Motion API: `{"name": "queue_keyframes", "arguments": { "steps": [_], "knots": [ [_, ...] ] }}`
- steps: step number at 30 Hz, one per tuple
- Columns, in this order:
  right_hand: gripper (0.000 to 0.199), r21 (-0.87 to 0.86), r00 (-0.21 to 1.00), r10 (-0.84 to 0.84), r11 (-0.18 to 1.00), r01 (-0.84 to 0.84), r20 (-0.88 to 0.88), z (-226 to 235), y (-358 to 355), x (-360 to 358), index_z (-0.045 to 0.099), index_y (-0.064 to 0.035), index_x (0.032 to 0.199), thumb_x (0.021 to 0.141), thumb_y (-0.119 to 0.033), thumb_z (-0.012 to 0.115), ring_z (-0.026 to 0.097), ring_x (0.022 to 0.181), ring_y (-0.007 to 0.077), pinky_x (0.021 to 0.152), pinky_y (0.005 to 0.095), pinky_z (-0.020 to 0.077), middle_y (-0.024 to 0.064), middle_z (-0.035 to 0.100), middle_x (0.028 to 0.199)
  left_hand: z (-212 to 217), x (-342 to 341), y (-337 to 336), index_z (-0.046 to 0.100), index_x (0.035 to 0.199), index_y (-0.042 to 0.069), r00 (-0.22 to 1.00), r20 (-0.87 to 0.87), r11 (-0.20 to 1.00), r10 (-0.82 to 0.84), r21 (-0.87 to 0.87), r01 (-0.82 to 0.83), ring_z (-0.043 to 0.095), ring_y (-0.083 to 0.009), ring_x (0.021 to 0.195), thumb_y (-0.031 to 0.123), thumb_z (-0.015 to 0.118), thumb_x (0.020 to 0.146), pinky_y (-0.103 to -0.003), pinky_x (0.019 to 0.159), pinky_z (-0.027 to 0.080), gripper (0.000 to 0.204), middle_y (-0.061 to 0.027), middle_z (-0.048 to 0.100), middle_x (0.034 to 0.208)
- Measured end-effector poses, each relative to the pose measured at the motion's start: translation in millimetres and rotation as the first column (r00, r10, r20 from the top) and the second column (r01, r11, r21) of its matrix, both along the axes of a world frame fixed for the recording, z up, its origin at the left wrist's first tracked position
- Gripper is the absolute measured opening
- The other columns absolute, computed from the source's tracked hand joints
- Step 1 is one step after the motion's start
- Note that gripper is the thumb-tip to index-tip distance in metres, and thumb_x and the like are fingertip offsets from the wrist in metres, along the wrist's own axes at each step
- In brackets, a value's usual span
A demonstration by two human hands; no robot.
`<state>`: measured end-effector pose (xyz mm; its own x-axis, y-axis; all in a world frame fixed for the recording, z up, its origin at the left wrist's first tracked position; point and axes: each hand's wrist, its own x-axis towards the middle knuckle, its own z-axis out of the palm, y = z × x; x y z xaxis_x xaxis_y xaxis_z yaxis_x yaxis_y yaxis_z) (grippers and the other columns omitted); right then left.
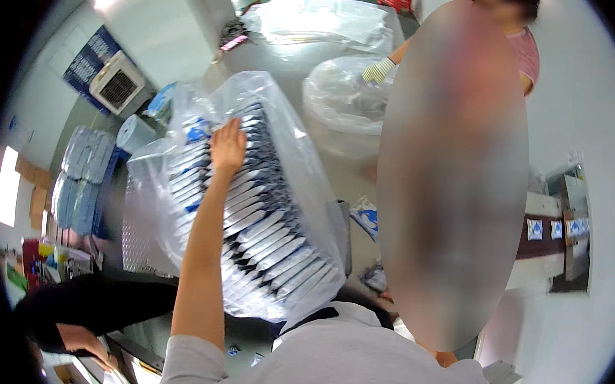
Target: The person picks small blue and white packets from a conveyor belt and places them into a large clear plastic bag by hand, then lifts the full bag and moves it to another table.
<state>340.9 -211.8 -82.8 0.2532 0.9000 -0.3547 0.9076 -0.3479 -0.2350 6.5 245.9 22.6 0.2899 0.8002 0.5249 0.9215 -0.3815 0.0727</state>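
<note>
My left hand (pixel 228 145) reaches forward with its fingers laid over the top of the packets, flat and not wrapped round any one. Rows of flat silver, white and blue packets (pixel 263 221) stand on edge, packed tightly inside a large clear plastic bag (pixel 293 145). The bag's mouth is spread wide around them. A small piece of skin that seems to be my right arm (pixel 445 357) shows at the lower edge of a large blurred patch; my right hand is hidden.
A co-worker's striped glove (pixel 378 69) touches another clear bag (pixel 327 95) at the far side. On the right, packets (pixel 557 230) lie on a conveyor belt. Wrapped stacks (pixel 83 168) and an air cooler (pixel 117 85) stand left. A loose packet (pixel 366 217) lies beside the bag.
</note>
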Motion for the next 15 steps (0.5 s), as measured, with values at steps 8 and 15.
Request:
{"name": "queue_keyframes", "arguments": {
  "steps": [8, 15],
  "knots": [
    [0.073, 0.129, 0.373, -0.014, 0.926, 0.356, -0.928, 144.2, 144.8, 18.2, 0.047, -0.0024, 0.119, 0.056, -0.012, 0.082, 0.057, 0.094, 0.0195, 0.083, 0.0338, 0.0462, 0.0074, 0.059, 0.107, 74.5, -5.1, 19.4, 0.045, 0.126, 0.013, 0.877, -0.384, 0.958, -0.287, -0.137, 0.254, 0.039, -0.0318, 0.122, 0.029, 0.05, 0.085, -0.05, 0.101, 0.03, 0.045, -0.0142, 0.046, 0.129],
    [0.076, 0.649, 0.222, 0.71, 0.702, -0.292, -0.668, 199.6, 318.5, -127.9, 0.047, -0.0029, 0.124, 0.059, -0.026, 0.081, 0.055, 0.1, 0.0184, 0.087, 0.0337, 0.0432, 0.0088, 0.058, 0.111, 195.5, -2.9, 65.7, 0.038, 0.133, 0.018, 0.78, -0.608, 0.733, -0.149, 0.462, 0.5, 0.047, -0.0233, 0.116, 0.011, 0.054, 0.079, -0.046, 0.096, 0.038, 0.057, -0.0088, 0.043, 0.132]
  ]
}}
